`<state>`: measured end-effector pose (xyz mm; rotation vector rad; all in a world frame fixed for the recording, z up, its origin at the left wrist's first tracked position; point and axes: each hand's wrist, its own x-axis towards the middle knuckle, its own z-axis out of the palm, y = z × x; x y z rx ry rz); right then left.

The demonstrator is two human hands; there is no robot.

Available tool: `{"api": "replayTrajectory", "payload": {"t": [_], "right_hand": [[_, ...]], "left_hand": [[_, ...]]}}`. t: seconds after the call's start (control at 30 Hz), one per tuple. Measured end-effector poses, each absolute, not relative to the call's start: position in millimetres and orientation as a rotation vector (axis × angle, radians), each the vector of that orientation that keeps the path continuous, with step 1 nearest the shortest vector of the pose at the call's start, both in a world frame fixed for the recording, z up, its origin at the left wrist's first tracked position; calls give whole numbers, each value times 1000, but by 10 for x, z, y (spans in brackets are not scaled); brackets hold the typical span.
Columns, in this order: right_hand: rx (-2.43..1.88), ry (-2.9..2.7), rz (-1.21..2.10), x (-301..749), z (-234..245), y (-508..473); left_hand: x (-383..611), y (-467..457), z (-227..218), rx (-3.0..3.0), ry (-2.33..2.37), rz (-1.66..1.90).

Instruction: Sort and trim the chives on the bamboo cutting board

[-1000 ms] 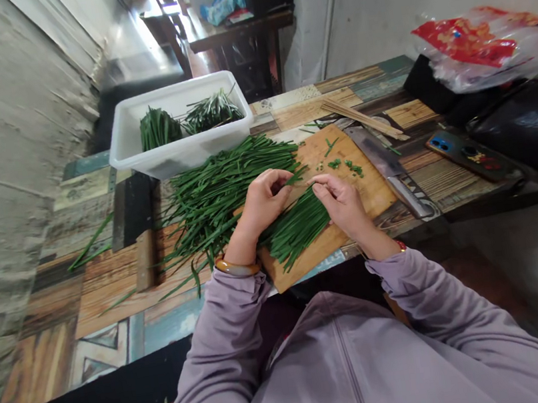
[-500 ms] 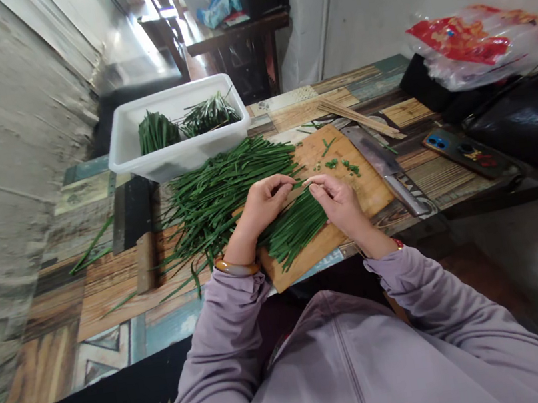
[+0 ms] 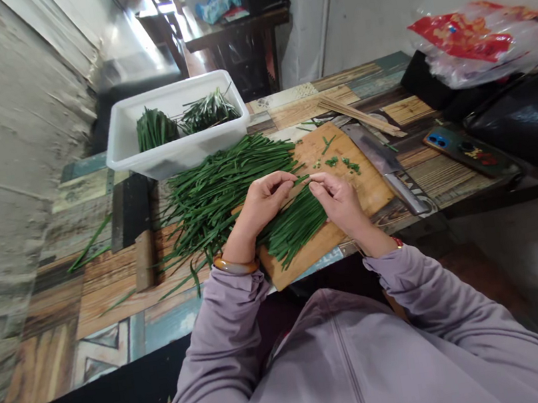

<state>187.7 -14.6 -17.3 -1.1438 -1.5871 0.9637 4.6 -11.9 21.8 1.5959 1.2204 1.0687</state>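
Over the wooden cutting board [image 3: 367, 180], my left hand [image 3: 268, 198] pinches a few garlic chives [image 3: 301, 178] between thumb and fingers. My right hand [image 3: 338, 199] is closed in a pinch at the other end of those chives, its fingertips almost meeting the left ones. Beneath both hands lies a neat bunch of chives [image 3: 296, 228], its cut ends toward me. A large loose pile of chives [image 3: 225, 181] spreads left of the board. Chopped green bits [image 3: 350, 166] rest on the board's far part, and a cleaver [image 3: 385, 167] lies along its right edge.
A white plastic tub [image 3: 181, 154] behind the pile holds two chive bundles. Thin wooden sticks [image 3: 362, 117] lie beyond the cleaver. A phone [image 3: 469, 153], a black bag [image 3: 535, 121] and a red-printed plastic bag [image 3: 482, 38] are at right. Another dark-bladed knife [image 3: 132, 212] lies at left.
Both hands stay almost in place. More of the green chives now shows between my fingertips, and the gap between the hands is slightly wider.
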Motion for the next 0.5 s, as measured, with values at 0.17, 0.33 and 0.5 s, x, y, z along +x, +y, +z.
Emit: {"api": "replayTrajectory", "payload": {"t": [0.17,0.33,0.5], "right_hand": [[-1142,-1596,957,1878,-159,-155],[-1148,-1611,953,1886,-146,-159],[-1160,-1622,931,1885,-151,-161]], "left_hand": [[47,-100,170,1634,1252,1094],[63,-66,94,1670,1289,1101],[62,-38,55,1730,1338,1106]]}}
